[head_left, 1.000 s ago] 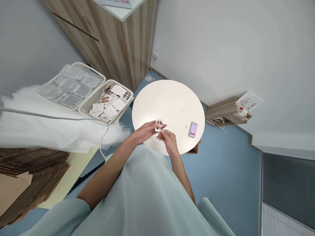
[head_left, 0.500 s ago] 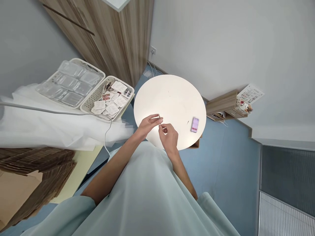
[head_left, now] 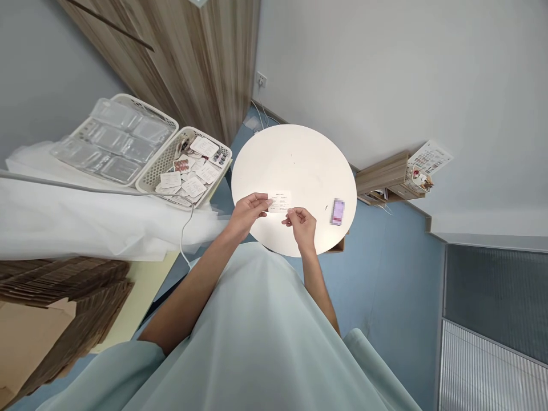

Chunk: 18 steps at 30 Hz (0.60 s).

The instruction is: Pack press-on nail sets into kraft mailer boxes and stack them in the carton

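Printed card [head_left: 281, 201]: likely light, thin, stiffish, bendable. Best held by edges; left hand [head_left: 247, 212] pinches left edge, right hand [head_left: 303, 227] lower right corner.

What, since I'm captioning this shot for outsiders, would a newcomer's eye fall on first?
Probably the bright round table in the middle, with the left hand and right hand holding a white printed card above its near part. Next, perhaps, the purple, pixelated item on the tabletop's right side, and the heaped white cards in a pale basket at left.
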Tool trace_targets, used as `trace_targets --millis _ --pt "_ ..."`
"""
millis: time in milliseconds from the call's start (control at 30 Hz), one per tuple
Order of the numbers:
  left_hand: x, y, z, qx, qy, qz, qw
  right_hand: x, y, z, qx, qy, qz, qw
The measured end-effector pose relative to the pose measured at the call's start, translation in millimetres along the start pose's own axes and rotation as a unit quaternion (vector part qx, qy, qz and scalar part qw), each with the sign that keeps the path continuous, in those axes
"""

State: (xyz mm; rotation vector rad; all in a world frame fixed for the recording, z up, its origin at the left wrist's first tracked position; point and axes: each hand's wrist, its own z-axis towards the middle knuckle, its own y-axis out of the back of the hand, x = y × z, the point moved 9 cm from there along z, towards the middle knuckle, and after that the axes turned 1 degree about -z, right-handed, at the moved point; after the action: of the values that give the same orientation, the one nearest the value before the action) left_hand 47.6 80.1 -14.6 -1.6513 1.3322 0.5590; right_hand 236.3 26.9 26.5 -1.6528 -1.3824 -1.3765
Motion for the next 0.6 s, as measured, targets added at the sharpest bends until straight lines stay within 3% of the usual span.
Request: trace_targets --millis 233,433,500,600 --pt "-3 -9 -6 0.081 0.025 -0.022 0.996 -18 -8 0 0.084 -0.056 0.098 0.99" --pt "2 -32 -15 0.197 0.052 -0.082 0.976 -34 -20 -7 0.133 -0.114 0.128 0.976" --pt "5 -34 -16 0.208 0.058 -0.091 0.972 -37 -25 -8 0.147 -0.123 0.141 0.971" --pt "10 -29 -14 0.175 0.059 -0.083 0.979 -37 -25 -8 0.133 -0.112 0.109 0.979"
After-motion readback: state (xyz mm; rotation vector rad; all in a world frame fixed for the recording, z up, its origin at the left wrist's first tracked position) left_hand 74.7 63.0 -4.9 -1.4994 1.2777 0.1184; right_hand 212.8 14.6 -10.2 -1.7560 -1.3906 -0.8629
